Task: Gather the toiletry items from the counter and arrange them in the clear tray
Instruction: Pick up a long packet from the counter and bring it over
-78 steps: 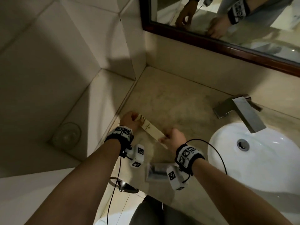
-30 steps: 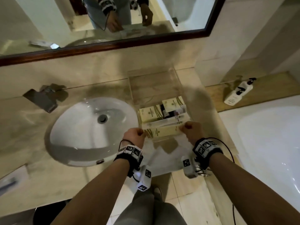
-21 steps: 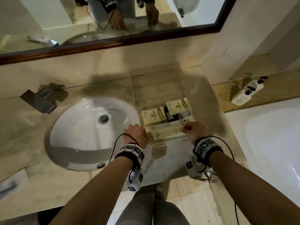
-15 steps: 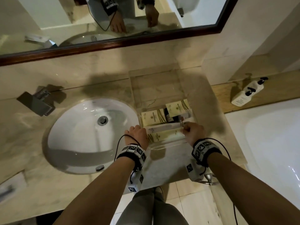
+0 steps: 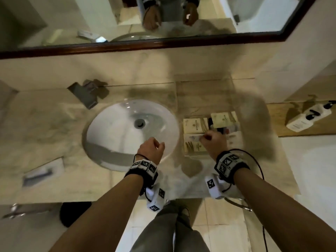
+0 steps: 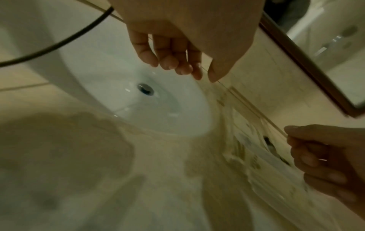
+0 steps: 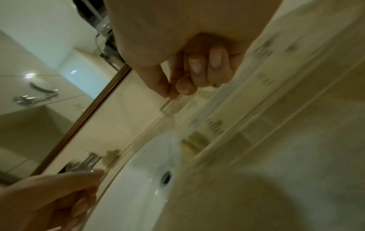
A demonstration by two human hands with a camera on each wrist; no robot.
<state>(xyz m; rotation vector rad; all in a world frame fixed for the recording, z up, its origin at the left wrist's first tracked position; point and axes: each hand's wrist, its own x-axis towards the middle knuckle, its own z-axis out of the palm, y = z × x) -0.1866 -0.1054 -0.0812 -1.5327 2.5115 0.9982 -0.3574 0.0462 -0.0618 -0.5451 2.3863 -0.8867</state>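
Observation:
The clear tray [image 5: 203,82] stands on the counter right of the sink. Its near half holds two cream boxes [image 5: 193,125] [image 5: 224,120], a dark item between them, a white packet and a long cream box [image 5: 194,147] by the front wall. My right hand [image 5: 211,139] hovers over that near half; its fingers are curled in, thumb against forefinger [image 7: 173,93], and I see nothing in them. My left hand [image 5: 154,146] hangs over the sink's right rim, its fingers [image 6: 173,62] loosely bent and empty. A wrapped flat packet [image 5: 43,172] lies on the counter's near left.
The white sink [image 5: 116,124] fills the counter's middle, with the grey faucet [image 5: 87,95] behind it. A framed mirror [image 5: 163,44] runs along the wall. Pump bottles [image 5: 307,117] lie on a wooden ledge at the right, beside the white bathtub [image 5: 318,170].
Both hands carried the long cream box from the left counter and set it in the tray's front. Both have let go; the left hand has drawn back over the sink.

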